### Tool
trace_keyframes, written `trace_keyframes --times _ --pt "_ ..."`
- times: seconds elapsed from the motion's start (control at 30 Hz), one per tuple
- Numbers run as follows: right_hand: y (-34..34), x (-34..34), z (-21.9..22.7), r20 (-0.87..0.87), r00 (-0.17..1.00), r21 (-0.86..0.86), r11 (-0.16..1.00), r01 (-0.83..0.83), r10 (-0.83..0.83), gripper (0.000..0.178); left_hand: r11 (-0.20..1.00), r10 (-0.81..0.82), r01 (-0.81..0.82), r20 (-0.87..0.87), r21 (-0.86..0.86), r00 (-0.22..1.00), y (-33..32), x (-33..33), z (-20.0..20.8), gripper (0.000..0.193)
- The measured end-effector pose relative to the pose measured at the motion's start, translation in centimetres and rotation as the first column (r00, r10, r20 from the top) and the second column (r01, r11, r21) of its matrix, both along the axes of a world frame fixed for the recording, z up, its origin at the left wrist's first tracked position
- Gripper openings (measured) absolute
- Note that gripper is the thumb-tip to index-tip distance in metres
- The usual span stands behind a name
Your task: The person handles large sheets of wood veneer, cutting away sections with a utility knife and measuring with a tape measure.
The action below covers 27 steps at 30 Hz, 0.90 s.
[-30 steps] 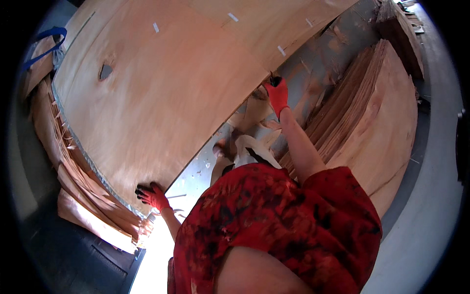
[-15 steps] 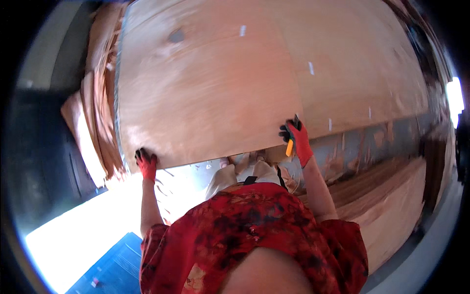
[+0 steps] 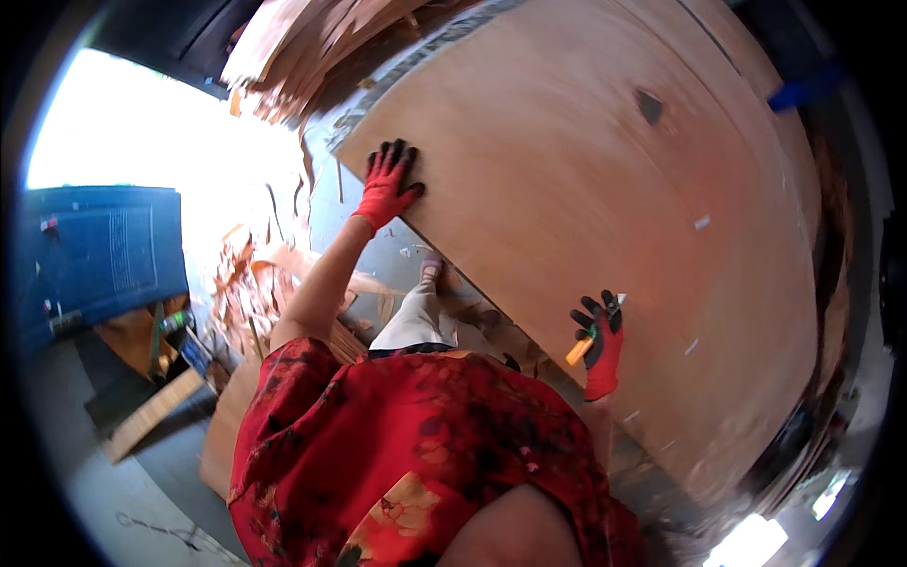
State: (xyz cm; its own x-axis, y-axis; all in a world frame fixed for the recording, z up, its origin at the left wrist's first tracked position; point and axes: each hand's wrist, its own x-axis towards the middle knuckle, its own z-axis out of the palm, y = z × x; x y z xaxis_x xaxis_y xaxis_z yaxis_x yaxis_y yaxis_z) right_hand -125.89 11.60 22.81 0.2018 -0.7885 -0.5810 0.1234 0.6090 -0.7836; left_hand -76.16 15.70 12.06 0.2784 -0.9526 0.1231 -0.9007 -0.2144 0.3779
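Note:
A large, thin tan wood veneer sheet [image 3: 529,170] lies spread in front of me, with a dark patch [image 3: 649,106] and several small white strips [image 3: 702,222] on it. My left hand [image 3: 385,189], in a red glove with black fingers, rests on the sheet near its left corner, fingers spread. In the same kind of glove, my right hand [image 3: 605,354] is closed around a utility knife [image 3: 579,351] with a yellow handle end. The knife's pale tip points away from me over the sheet. Whether it touches the wood I cannot tell.
Stacked veneer sheets [image 3: 307,42] stand beyond the far left edge. Veneer scraps [image 3: 248,293] litter the floor at left, near a blue panel [image 3: 104,255] and a wooden board [image 3: 156,416]. My foot [image 3: 431,267] is beside the sheet's near edge.
My view has turned left, so the sheet now lies slanted across it. The left hand's fingers have spread out flat on the sheet. The knife is still in my right hand.

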Motion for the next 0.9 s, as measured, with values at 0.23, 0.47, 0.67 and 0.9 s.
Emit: trace_keyframes --times 0.23,0.47,0.67,0.9 --pt "-1.6 12.8 1.8 -0.049 0.963 -0.017 0.963 -0.267 0.266 0.042 0.988 0.021 -0.072 -0.343 -0.135 0.939 0.4 0.3 2.0 0.066" --pt "-4.1 19.5 0.5 -0.239 0.892 0.023 0.92 -0.391 0.384 0.04 0.95 0.062 -0.27 -0.75 -0.159 0.659 0.2 2.7 3.4 0.044" --pt "-3.5 18.9 -1.8 -0.255 0.917 0.043 0.951 -0.307 0.307 0.041 0.967 0.176 -0.255 -0.677 -0.018 0.715 -0.5 2.8 6.3 0.039" --pt "-3.9 18.3 -2.5 -0.233 0.926 -0.014 0.951 -0.308 0.297 0.049 0.958 -0.205 0.167 -0.146 -0.233 0.968 -9.4 -2.1 9.3 0.053"
